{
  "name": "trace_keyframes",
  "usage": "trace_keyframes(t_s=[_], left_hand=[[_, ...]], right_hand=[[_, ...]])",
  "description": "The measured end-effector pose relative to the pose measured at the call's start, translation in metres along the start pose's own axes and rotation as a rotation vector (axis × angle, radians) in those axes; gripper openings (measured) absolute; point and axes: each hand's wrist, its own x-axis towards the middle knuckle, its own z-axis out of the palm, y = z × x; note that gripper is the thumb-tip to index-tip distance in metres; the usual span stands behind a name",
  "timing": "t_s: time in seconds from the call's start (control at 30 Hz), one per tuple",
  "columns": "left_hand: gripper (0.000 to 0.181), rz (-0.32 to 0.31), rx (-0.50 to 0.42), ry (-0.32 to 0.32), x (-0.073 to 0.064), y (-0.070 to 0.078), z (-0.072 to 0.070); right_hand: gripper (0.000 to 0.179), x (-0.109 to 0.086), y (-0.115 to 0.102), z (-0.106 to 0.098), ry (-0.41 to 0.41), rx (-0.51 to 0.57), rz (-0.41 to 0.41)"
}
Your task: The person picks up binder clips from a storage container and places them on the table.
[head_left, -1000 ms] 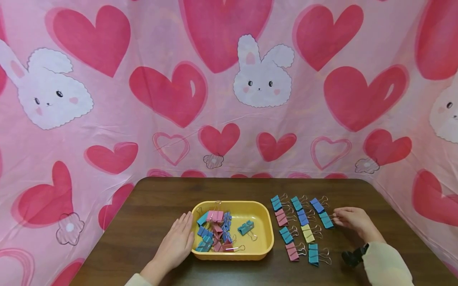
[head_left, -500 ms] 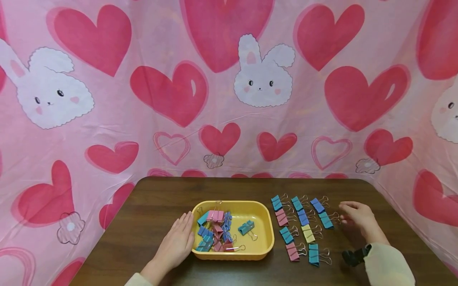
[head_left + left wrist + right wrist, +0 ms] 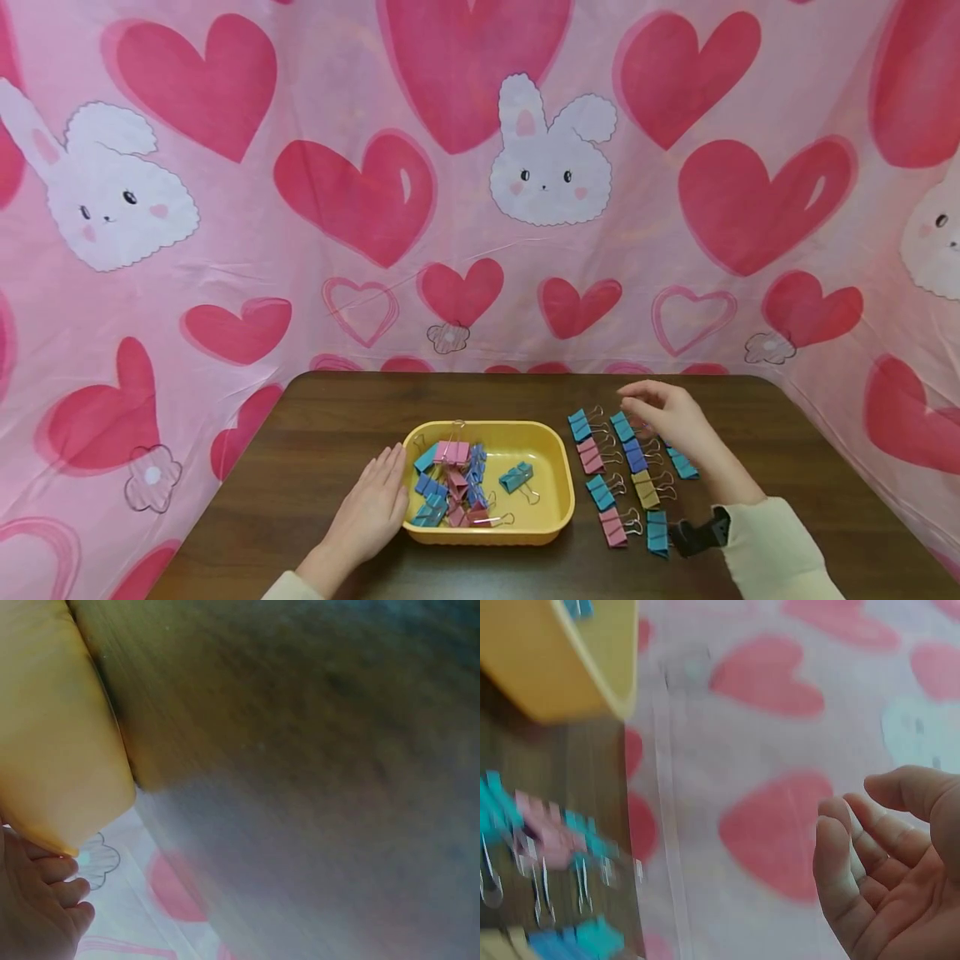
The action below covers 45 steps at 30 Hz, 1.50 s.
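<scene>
My left hand lies with straight fingers against the left wall of a yellow tray; the left wrist view shows its fingers at the tray's edge. Jumbled in the tray are several teal, pink and blue binder clips, with one teal binder clip apart on the right. My right hand is over the far part of the laid-out clips, fingers loosely bent. In the right wrist view the right hand has nothing between thumb and fingers. It hides most of the blue clip in the third column.
Right of the tray, binder clips lie in three columns on the brown table, among them a pink clip, a yellow clip and a teal clip. A pink heart-patterned cloth hangs behind the table.
My right hand has let go of the teal clip in the third column, drawn back right, then lifted and swung left over the clips. My left hand stays at the tray.
</scene>
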Motion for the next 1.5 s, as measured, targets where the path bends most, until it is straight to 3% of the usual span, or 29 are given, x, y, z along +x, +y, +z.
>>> trace_keyframes(t_s=[0.17,0.37,0.57,0.77,1.2,1.5], left_hand=[[0.049,0.013,0.006,0.012,0.000,0.000,0.001],[0.049,0.013,0.005,0.008,0.000,0.001,0.002],[0.050,-0.012,-0.002,-0.026,0.001,0.001,0.000],[0.050,-0.021,-0.001,-0.035,0.001,0.001,0.000],[0.050,-0.030,-0.011,-0.045,0.000,0.002,-0.001],[0.050,-0.030,-0.013,-0.047,0.000,0.002,-0.002]], right_hand=[[0.026,-0.001,-0.014,0.038,-0.155,-0.008,-0.079],[0.020,-0.003,-0.015,0.080,-0.320,0.030,-0.081],[0.017,-0.005,-0.014,0.112,-0.427,0.082,-0.106],[0.015,-0.006,-0.012,0.135,-0.491,0.116,-0.108],[0.007,-0.007,0.004,0.160,-0.633,-0.046,-0.107],[0.007,-0.009,0.005,0.167,-0.572,-0.077,-0.126]])
